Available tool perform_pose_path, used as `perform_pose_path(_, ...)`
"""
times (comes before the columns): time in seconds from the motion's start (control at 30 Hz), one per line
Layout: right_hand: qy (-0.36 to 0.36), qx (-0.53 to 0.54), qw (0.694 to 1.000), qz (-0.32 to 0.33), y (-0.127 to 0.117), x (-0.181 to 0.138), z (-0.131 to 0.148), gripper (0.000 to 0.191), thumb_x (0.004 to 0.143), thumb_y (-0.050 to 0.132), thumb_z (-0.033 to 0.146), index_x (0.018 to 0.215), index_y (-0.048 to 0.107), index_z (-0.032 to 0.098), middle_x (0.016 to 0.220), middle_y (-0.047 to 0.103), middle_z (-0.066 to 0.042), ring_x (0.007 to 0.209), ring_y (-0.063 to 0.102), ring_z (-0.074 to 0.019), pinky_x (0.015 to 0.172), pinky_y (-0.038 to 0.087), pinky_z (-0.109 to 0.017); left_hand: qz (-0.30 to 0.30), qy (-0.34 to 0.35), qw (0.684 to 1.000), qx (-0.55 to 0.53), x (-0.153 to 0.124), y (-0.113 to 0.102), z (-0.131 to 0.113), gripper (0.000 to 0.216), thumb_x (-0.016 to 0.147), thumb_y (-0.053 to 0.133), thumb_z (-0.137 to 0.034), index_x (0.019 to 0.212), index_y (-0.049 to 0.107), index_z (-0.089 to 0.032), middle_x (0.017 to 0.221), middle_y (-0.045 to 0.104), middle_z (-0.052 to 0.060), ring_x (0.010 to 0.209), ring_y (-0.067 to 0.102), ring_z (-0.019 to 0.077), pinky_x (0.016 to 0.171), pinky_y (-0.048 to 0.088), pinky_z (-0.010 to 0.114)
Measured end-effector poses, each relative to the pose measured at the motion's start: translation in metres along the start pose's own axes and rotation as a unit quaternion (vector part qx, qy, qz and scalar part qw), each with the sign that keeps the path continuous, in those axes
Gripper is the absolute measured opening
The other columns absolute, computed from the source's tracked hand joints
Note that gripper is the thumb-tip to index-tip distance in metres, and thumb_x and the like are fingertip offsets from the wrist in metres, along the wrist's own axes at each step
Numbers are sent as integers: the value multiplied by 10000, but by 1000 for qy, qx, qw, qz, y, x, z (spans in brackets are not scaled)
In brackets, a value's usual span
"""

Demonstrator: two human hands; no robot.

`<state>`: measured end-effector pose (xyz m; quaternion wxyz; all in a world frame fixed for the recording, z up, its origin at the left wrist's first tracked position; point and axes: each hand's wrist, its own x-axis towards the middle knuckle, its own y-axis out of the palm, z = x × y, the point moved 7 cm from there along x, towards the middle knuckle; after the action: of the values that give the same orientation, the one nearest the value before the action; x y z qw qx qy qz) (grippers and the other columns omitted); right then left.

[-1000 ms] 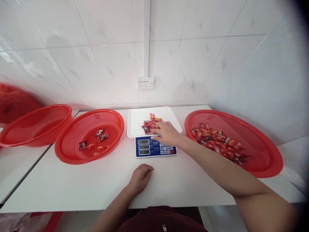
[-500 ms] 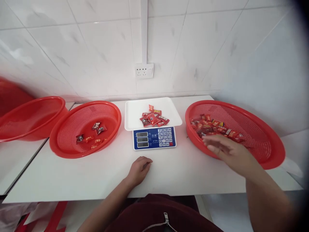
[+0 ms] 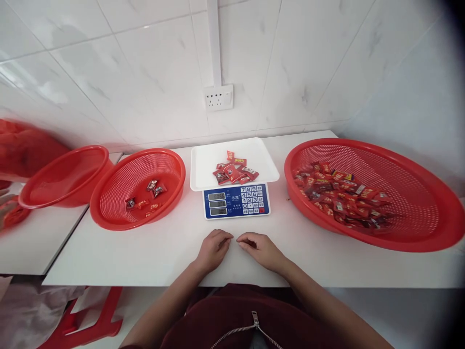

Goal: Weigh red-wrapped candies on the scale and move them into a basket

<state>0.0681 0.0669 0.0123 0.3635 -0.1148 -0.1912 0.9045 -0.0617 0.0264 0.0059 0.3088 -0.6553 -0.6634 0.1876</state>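
My left hand (image 3: pixel 214 249) rests on the white table (image 3: pixel 174 254) in front of the scale, its fingers loosely curled together with nothing in them. Close beside it, fingertips almost meeting, lies my right hand (image 3: pixel 261 249), closed in the same loose way and holding nothing. Just beyond both hands stands a digital scale (image 3: pixel 237 201) with a blue keypad panel. Its white tray (image 3: pixel 203 167) carries a small heap of red-wrapped candies (image 3: pixel 234 172). To the right, a large red perforated basket (image 3: pixel 428 206) holds a big pile of wrapped candies (image 3: pixel 341 196).
Left of the scale stands another red basket (image 3: pixel 109 194) with several candies (image 3: pixel 147 206) in it. Farther left are a red basin (image 3: pixel 65 174) and another person's blurred hand (image 3: pixel 7 213). A wall socket (image 3: pixel 218 98) sits behind; a red stool (image 3: pixel 101 320) stands below.
My right hand has moved from the right basket's rim to the table beside my left hand. My left hand stays in place. The view has shifted slightly.
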Motion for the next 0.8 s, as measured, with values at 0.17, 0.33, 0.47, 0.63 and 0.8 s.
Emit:
perform_pose_path(0.17,-40,-59,997,-44,3,0,-4,207,826,415,356,890,607,400,883,673,28,841,633,-228,763,509,-383,8,-6,1000,0,-1,-2,-3,191,836,458,-159,921,609,-240,862,639,23,847,593,187,767,498,317)
perform_pose_path(0.33,-52,-62,995,-59,7,2,-12,209,836,422,284,881,627,280,872,680,-14,813,632,-208,745,501,-350,-12,26,1000,6,8,-17,-15,187,852,462,-207,958,593,-287,890,647,5,851,605,193,756,519,335)
perform_pose_path(0.47,-53,-50,994,-79,7,3,-19,206,828,448,225,878,646,198,873,687,-48,805,629,-195,748,484,-321,-73,91,992,52,34,-42,-39,182,861,463,-227,986,588,-270,943,635,33,917,587,197,794,510,350)
perform_pose_path(0.63,-58,-38,994,-83,7,3,-20,194,831,458,223,880,645,208,862,685,-41,792,627,-190,725,480,-306,-95,173,967,161,85,-55,-68,252,852,499,-314,1077,564,-220,1139,563,85,1092,493,225,921,430,400)
perform_pose_path(0.8,-53,-35,994,-87,7,2,-20,200,827,457,219,869,652,208,849,683,-39,765,624,-187,703,475,-293,-50,169,954,242,142,-45,-74,415,838,489,-440,1197,483,-233,1306,442,80,1264,314,259,1039,287,456)
